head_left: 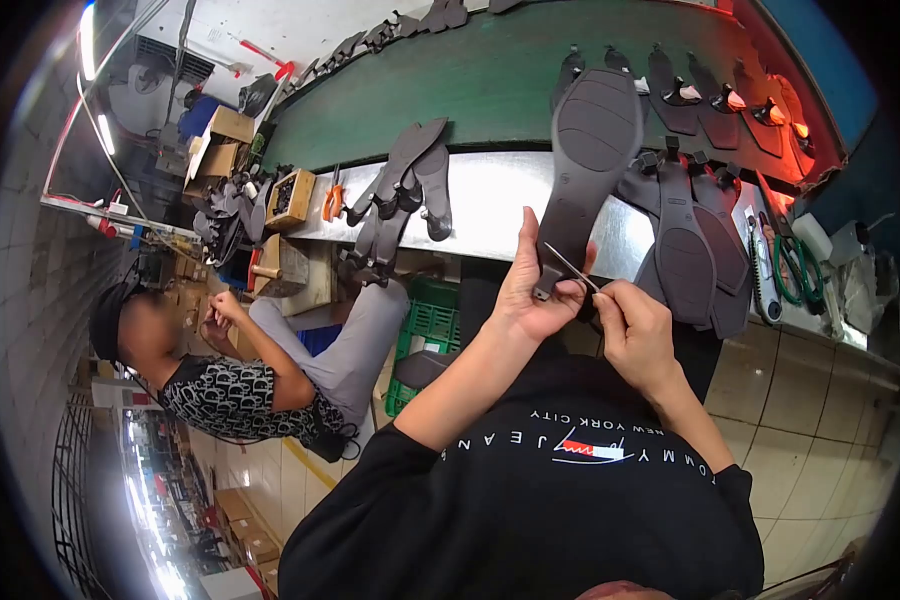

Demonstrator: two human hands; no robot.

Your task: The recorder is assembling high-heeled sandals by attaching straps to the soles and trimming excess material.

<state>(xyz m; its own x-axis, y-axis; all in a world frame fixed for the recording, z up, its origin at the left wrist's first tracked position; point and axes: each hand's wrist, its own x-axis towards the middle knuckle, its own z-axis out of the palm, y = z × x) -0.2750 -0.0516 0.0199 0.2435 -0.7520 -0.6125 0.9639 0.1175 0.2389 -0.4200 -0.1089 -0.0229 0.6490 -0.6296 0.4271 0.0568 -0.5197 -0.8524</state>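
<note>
A dark grey sandal sole [595, 140] stands upright in front of me, its ridged underside toward me and its heel end down. My left hand [540, 290] is closed round the heel end, thumb along the left edge. My right hand [638, 330] pinches a thin, pointed metal tool [568, 265] that slants up to the left across the heel end. Its handle is mostly hidden by my fingers, so I cannot tell its exact kind. On the metal ledge just right of my hands lie several similar soles [685, 240], overlapping.
Beyond the ledge [505, 190] runs a green conveyor belt [460, 80] carrying sandals. Orange-handled pliers [332, 200], a wooden box [290, 198] and more soles [400, 190] are to the left. Green scissors [798, 268] and a utility knife [765, 275] lie right. A co-worker [240, 370] sits left, by a green crate [432, 318].
</note>
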